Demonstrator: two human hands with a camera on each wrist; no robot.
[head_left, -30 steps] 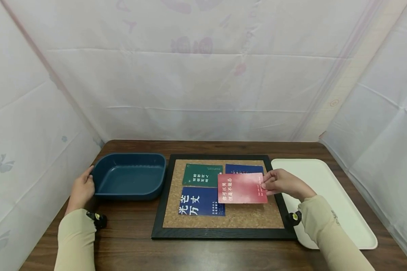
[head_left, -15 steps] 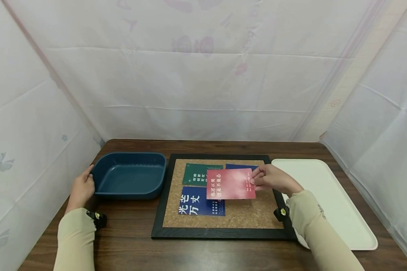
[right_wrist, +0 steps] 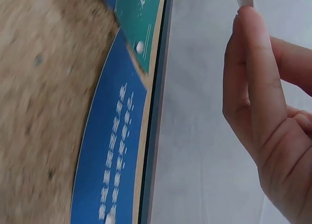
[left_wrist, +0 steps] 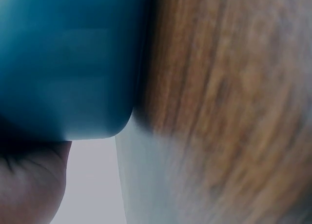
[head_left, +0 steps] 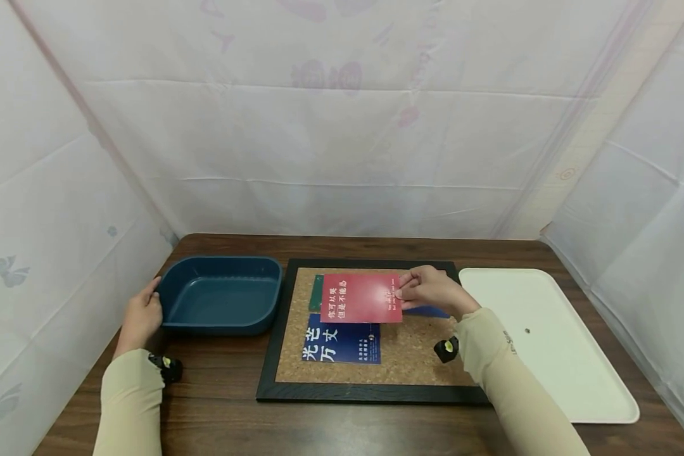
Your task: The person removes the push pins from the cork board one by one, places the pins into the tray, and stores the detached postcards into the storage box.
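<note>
A red card (head_left: 361, 297) is pinched by the right hand (head_left: 430, 291) over the cork board (head_left: 410, 354). The blue tub (head_left: 221, 297), with nothing seen inside, is touched by the left hand (head_left: 142, 316); its grip cannot be told.

Paper, cork, plastic and wood under the hands

The right hand (head_left: 430, 290) pinched a smooth red paper card (head_left: 360, 297) above a rough brown cork board (head_left: 410, 354) with a matt black frame; the left hand (head_left: 141, 315) rested on a glossy dark-blue plastic tub (head_left: 219, 297), standing on a dark grained wooden table (head_left: 216, 405).
</note>
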